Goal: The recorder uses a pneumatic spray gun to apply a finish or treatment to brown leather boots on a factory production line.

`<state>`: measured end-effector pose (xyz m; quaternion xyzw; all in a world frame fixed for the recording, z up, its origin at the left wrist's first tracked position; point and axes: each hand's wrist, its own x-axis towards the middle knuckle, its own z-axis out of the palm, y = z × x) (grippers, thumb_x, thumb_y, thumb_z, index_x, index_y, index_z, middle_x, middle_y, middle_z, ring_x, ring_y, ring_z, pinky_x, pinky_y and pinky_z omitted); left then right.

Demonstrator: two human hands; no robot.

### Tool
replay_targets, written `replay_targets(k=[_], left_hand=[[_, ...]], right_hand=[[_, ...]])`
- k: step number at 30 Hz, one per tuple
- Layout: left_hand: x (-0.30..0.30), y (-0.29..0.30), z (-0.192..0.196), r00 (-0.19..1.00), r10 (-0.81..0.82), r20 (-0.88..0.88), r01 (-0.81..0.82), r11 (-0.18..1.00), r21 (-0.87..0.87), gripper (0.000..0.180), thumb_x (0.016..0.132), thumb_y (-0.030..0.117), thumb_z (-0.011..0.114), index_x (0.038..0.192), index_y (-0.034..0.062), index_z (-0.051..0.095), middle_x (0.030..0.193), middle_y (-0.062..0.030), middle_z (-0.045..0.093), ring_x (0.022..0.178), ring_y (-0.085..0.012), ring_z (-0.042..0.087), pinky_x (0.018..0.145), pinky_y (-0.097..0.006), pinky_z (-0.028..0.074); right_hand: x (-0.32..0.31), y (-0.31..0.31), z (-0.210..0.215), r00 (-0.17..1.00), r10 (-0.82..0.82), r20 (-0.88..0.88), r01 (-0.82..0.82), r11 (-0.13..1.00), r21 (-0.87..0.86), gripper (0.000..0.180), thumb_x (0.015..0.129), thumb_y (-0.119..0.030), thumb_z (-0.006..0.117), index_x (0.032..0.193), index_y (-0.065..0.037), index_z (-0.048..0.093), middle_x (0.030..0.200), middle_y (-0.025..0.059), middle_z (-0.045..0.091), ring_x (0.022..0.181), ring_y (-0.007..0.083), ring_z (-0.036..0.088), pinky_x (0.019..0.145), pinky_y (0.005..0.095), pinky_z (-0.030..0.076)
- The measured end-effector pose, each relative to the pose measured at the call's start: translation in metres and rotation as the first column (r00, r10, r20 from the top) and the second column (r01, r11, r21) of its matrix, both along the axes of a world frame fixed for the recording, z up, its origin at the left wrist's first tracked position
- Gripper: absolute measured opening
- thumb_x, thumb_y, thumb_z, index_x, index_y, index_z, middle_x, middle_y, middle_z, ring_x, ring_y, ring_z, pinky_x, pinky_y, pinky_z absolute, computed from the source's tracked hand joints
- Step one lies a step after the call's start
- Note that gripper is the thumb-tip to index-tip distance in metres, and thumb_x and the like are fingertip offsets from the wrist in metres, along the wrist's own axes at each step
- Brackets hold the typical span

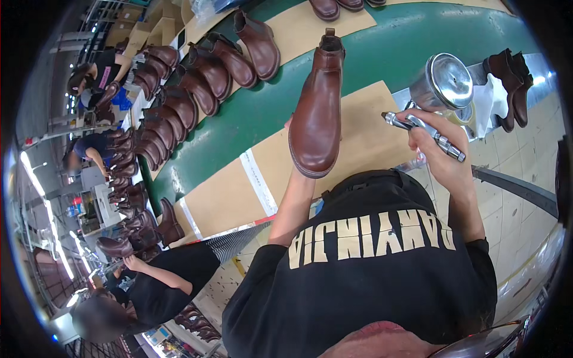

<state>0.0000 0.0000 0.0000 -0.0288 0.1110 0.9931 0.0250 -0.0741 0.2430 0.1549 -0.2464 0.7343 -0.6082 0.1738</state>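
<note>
We see the left grip (288, 123), largely hidden, holding a brown boot (317, 113) from beneath, above cardboard (364, 125) on the green surface (382, 53); the right grip (444, 140) is closed around a metal spray gun (441, 83), nozzle (389, 118) toward the boot. Further boots (212, 71) stand at left.

I am looking into what is evidently a shoe factory or footwear workshop. Dozens of dark-brown leather ankle boots (258, 45) are standing in rows along a long, smooth green workbench (412, 39), and flat brown cardboard sheets (218, 188) are covering parts of its top. At the right I am seeing a silver metal spray gun with a round cup (439, 89) being held. Along the left side, a co-worker in a black top (200, 265) is handling a boot, and two more co-workers in dark tops (92, 146) are standing farther off among boots. Long white tube lights (57, 235) are glowing, and pale floor tiles (525, 164) are showing below.
</note>
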Motion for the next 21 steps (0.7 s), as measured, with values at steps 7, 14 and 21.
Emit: replay_targets(k=[7, 14, 21], left_hand=[[0.002, -0.011, 0.008, 0.937, 0.247, 0.245, -0.195, 0.956, -0.218, 0.056, 0.090, 0.049, 0.037, 0.123, 0.0046, 0.046, 0.120, -0.0119, 0.054, 0.105, -0.0245, 0.056, 0.091, -0.036, 0.046], [-0.001, -0.017, -0.004, 0.828, 0.498, 0.256, -0.304, 0.783, -0.543, 0.058, 0.089, 0.050, 0.030, 0.123, 0.0055, 0.046, 0.122, -0.0110, 0.053, 0.111, -0.0237, 0.052, 0.096, -0.038, 0.041], [-0.003, -0.028, -0.012, 0.819, 0.528, 0.225, -0.240, 0.671, -0.701, 0.055, 0.092, 0.046, 0.029, 0.124, 0.0048, 0.046, 0.126, -0.0115, 0.051, 0.116, -0.0252, 0.049, 0.099, -0.039, 0.039]], right_hand=[[-0.003, -0.016, 0.010, 0.990, -0.104, -0.096, 0.093, 0.989, -0.117, 0.023, 0.088, -0.008, 0.059, 0.108, 0.001, 0.063, 0.087, 0.0050, 0.065, 0.068, 0.0060, 0.051, 0.062, 0.0191, 0.042], [-0.006, -0.024, 0.012, 0.971, -0.088, -0.220, 0.072, 0.994, -0.079, 0.024, 0.087, -0.010, 0.061, 0.108, -0.001, 0.063, 0.085, 0.0047, 0.064, 0.067, 0.0065, 0.052, 0.062, 0.0204, 0.041], [-0.008, -0.023, 0.002, 0.995, -0.104, 0.005, 0.104, 0.985, -0.139, 0.026, 0.088, -0.016, 0.059, 0.109, -0.001, 0.063, 0.083, 0.0054, 0.063, 0.070, 0.0075, 0.056, 0.063, 0.0205, 0.043]])
